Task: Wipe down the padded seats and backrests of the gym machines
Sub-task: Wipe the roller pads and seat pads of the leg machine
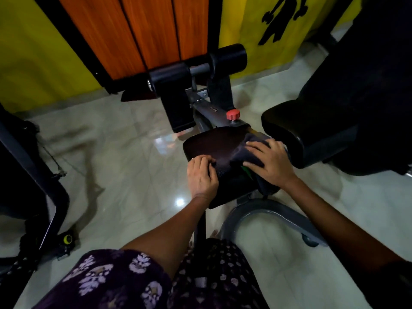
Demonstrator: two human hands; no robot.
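Note:
A small dark padded seat [211, 143] sits low in the middle of the view. My right hand [270, 159] lies flat with spread fingers on a dark grey cloth [249, 150] and presses it onto the seat's right side. My left hand [201, 175] rests on the seat's near left edge, its fingers bent over the pad. A second black padded seat [287, 123] stands just to the right, with a tall dark backrest [365, 81] rising behind it.
Black foam roller pads [196, 68] and a red adjustment knob [233, 114] stand beyond the seat. A grey curved frame tube [263, 210] runs below it. Another machine's black frame [33, 175] fills the left edge. The floor is glossy pale tile [124, 163].

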